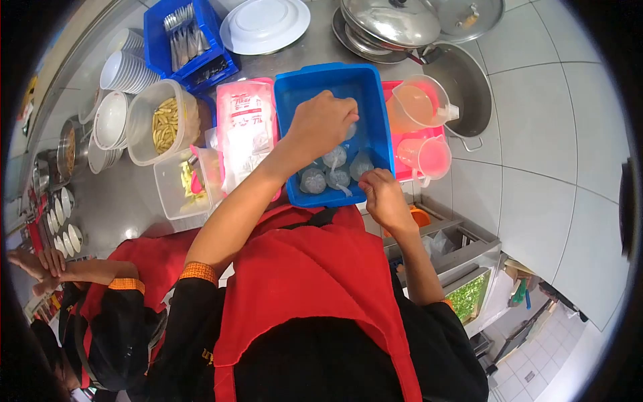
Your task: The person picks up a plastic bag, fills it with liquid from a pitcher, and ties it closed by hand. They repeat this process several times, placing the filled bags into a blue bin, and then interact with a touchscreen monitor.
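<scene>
A blue tray (382, 134) stands in front of me with several small knotted plastic bags (313, 181) inside it. My left hand (323, 120) is over the middle of the tray, its fingers closed; a bit of clear plastic (349, 132) shows just below them, but its grip is hidden. At the tray's right front edge my right hand (385, 197) is closed in a pinch beside another clear bag (362, 163). What its fingertips hold is too small to tell.
A pink container with packets (248, 127) and tubs of cut vegetables (165, 127) stand left. Pink jugs (429, 158), a steel pot (469, 90) and a lidded pan (392, 20) are right and behind. Cutlery fills a blue bin (155, 40). Another person's hands (43, 268) show at left.
</scene>
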A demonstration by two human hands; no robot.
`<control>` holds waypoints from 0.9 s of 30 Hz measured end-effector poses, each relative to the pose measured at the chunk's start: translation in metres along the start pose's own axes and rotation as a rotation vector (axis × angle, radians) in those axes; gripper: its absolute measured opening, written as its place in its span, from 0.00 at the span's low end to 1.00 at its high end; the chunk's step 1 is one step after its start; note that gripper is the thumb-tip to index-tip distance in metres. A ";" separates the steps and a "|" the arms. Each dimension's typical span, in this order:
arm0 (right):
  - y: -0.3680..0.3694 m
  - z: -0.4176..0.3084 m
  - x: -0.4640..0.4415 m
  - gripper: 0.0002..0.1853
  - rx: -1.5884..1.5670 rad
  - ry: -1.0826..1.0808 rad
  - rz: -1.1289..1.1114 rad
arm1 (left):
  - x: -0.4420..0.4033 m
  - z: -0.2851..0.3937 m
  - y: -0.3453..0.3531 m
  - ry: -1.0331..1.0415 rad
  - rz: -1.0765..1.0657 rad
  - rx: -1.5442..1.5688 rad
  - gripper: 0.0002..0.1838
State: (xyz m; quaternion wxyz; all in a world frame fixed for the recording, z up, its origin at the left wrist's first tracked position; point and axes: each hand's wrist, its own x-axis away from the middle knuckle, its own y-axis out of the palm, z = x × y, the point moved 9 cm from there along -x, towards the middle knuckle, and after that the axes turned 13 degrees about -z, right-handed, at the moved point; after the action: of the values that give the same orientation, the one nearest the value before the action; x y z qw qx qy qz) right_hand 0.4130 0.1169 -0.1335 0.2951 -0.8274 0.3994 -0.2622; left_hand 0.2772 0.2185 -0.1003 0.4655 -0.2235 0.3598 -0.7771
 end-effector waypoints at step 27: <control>-0.018 -0.011 0.001 0.04 0.042 -0.169 0.085 | -0.004 0.013 0.117 0.113 -0.503 0.206 0.07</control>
State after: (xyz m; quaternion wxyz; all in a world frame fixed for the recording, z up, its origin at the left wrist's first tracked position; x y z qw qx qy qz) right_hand 0.4161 0.1221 -0.1131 0.3560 -0.8225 0.4023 -0.1867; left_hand 0.3539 0.1815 -0.1815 0.2576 -0.2136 0.2375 -0.9119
